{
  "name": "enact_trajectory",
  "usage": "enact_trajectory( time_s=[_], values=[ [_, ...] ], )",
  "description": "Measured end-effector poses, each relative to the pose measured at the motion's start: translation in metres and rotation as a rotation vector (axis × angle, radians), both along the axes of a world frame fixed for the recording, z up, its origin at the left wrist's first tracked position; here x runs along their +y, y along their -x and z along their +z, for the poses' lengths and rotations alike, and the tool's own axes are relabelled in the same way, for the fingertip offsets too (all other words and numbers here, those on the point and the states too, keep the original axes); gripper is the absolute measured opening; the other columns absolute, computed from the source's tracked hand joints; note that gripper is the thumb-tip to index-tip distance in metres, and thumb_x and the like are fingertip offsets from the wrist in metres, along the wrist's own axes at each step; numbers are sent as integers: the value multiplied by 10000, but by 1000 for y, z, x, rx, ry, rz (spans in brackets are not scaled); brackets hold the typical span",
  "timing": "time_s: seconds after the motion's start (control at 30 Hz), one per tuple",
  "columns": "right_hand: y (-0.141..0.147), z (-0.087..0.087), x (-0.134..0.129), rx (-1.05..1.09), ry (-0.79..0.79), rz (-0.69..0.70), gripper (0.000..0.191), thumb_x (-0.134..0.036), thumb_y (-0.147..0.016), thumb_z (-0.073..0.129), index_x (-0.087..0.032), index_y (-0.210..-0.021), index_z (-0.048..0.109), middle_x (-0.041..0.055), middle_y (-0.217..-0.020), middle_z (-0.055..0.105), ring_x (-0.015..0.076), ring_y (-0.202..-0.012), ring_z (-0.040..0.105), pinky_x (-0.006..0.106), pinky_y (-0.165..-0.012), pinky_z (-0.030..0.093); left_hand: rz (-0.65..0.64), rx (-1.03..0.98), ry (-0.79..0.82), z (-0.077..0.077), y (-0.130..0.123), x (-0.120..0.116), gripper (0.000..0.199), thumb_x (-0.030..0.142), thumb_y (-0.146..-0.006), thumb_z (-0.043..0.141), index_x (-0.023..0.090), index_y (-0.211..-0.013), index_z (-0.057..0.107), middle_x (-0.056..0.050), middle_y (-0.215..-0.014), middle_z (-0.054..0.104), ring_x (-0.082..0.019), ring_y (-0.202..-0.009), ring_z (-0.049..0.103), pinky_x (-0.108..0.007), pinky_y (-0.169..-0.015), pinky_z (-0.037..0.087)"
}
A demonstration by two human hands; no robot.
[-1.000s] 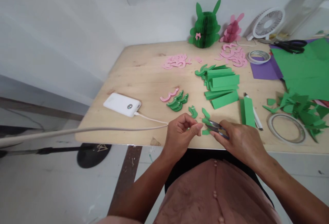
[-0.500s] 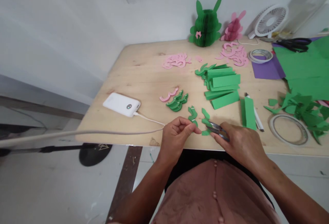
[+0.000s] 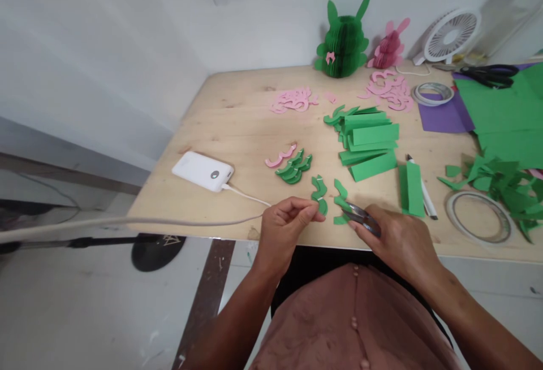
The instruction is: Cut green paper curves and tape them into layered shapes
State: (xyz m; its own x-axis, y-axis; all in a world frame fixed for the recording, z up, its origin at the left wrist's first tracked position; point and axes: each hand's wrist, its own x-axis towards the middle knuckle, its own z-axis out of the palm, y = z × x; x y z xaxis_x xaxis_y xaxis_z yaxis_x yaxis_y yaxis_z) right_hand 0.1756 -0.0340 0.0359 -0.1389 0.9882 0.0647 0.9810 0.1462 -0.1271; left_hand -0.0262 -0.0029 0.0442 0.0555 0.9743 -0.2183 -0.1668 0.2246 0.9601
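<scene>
My right hand (image 3: 396, 237) is wrapped round a pair of small dark snips (image 3: 360, 217), their blades pointing left. At the blade tips lie green paper offcuts (image 3: 340, 190) near the table's front edge. My left hand (image 3: 286, 223) is closed in a pinch; I cannot make out what, if anything, its fingertips hold. Just beyond those fingertips is a wavy green paper cutout (image 3: 319, 188). Farther left sit a small pile of scalloped green cutouts (image 3: 293, 167) and a wavy pink strip (image 3: 280, 156).
Folded green strips (image 3: 373, 135) lie behind my hands. A white power bank (image 3: 202, 171) with a cable is at left. To the right are a white pen (image 3: 428, 200), a tape roll (image 3: 456, 228) and green scraps (image 3: 504, 186). A green paper rabbit (image 3: 343, 42) stands at the back.
My left hand has drawn slightly left, away from the snips, and more of the wavy green cutout shows. The right hand keeps its grip with little movement.
</scene>
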Motion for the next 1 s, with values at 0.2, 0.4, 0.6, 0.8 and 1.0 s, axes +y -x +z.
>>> enact_trajectory(
  time_s=[0.2,0.4,0.6,0.8,1.0],
  values=[
    [1,0,0,9,16,-16,410,-552,-886,448,-199,-802,639,31,-623,680,201,-541,624,260,-491,207,41,42,-32,-2,1,1,231,263,-741,715,161,-579,586,47,-480,567,-75,-494,505,-205,-559,408],
    [0,-5,-1,25,13,-28,421,-571,-881,441,-211,-819,650,33,-638,691,209,-550,629,261,-487,213,59,60,-68,-2,4,6,118,248,-784,672,146,-726,681,-12,-640,698,-108,-632,612,-221,-655,478],
    [-1,-10,-2,31,-17,-33,429,-588,-873,433,-221,-801,643,27,-615,686,216,-533,630,262,-486,228,45,-57,5,-1,6,5,94,190,-703,745,143,-746,675,-27,-685,735,-115,-659,655,-212,-670,499],
    [-2,-10,-3,58,-20,-30,446,-599,-879,412,-224,-794,636,28,-618,682,212,-540,628,265,-487,249,39,-125,64,0,4,6,177,276,-764,699,131,-676,650,-26,-597,704,-101,-564,625,-202,-600,488],
    [-1,-11,-4,76,-51,-37,427,-580,-879,427,-220,-789,637,23,-574,658,204,-508,622,260,-485,261,13,-244,156,6,1,4,236,336,-781,683,108,-834,711,-82,-726,742,-156,-723,688,-252,-704,531]
  ],
)
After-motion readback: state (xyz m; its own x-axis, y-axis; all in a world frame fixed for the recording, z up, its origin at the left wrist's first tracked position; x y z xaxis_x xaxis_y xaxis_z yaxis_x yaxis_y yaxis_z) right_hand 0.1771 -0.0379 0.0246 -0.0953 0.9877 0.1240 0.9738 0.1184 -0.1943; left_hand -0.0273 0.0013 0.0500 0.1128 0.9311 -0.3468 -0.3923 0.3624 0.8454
